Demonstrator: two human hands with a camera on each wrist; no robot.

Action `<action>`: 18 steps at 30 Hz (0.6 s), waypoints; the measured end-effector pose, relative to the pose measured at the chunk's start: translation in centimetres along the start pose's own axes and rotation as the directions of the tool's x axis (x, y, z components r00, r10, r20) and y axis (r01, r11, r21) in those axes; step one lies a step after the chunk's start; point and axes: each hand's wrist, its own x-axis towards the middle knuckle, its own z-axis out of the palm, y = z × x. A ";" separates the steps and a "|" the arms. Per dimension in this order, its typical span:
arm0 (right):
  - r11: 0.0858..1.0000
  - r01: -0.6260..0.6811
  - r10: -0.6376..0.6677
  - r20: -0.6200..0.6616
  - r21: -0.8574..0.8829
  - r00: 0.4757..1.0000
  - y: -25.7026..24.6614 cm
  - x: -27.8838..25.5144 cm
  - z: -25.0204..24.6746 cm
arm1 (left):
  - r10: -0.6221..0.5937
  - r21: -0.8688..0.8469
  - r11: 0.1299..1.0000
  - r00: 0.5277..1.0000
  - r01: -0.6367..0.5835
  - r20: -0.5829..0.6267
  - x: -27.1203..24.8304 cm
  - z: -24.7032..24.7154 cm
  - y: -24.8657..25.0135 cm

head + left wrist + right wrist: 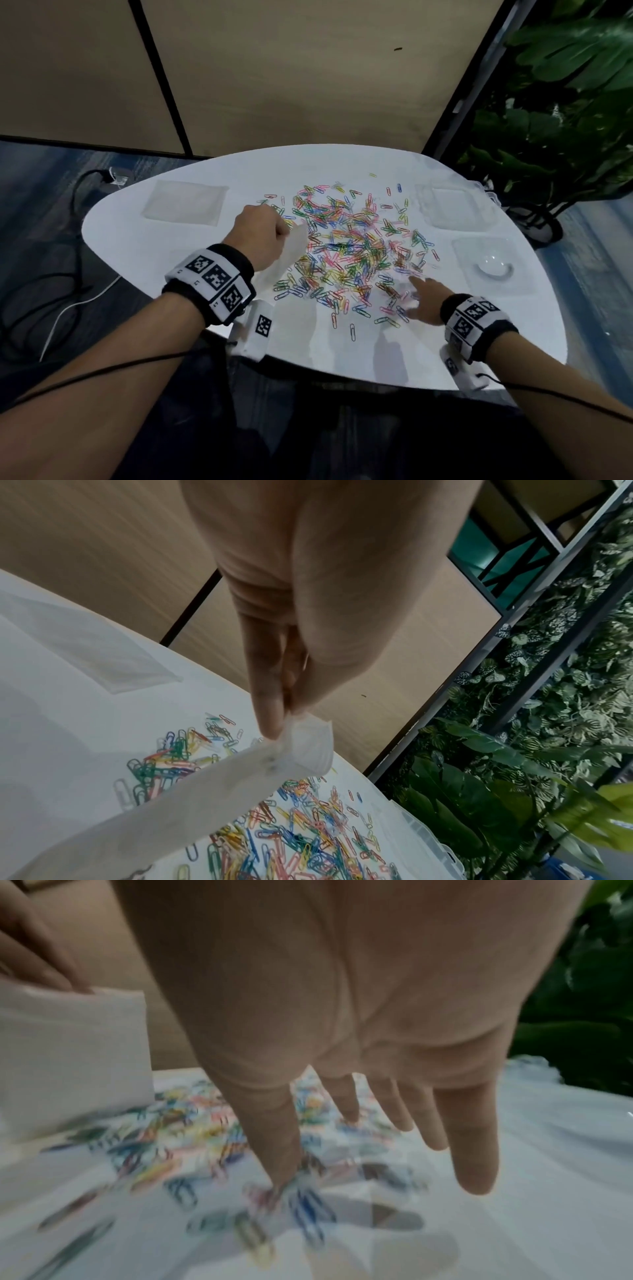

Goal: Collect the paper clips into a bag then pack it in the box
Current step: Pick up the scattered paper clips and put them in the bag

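Observation:
Several coloured paper clips [349,246] [301,829] [192,1137] lie scattered over the middle of the white table [171,260]. My left hand [260,236] [274,718] pinches the top edge of a clear plastic bag [291,253] [205,796] [68,1042], which hangs at the left edge of the pile. My right hand [421,301] [377,1137] is open with straight, spread fingers, low over the clips at the pile's near right side; its view is blurred. Clear plastic boxes [459,209] sit at the far right.
Another flat clear bag [185,202] [103,656] lies at the table's far left. A clear lid or tray [489,263] sits at the right edge. Green plants [565,102] stand beyond the table's right side. Cables [68,274] run on the floor to the left.

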 end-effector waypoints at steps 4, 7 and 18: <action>0.989 0.049 -0.048 -0.014 0.142 0.999 -0.5 -0.8 4.0 | 0.016 0.034 0.999 1.000 -0.015 -0.015 -0.6 -0.6 0.1; 0.982 0.141 -0.131 -0.083 0.126 0.988 -2.5 -1.0 5.2 | 0.010 0.042 0.999 1.000 -0.010 -0.004 -0.9 -0.7 0.2; 0.966 0.179 -0.229 -0.291 -0.188 0.929 -6.4 1.7 3.9 | 0.034 0.084 0.996 0.996 -0.041 0.081 -0.9 0.1 1.4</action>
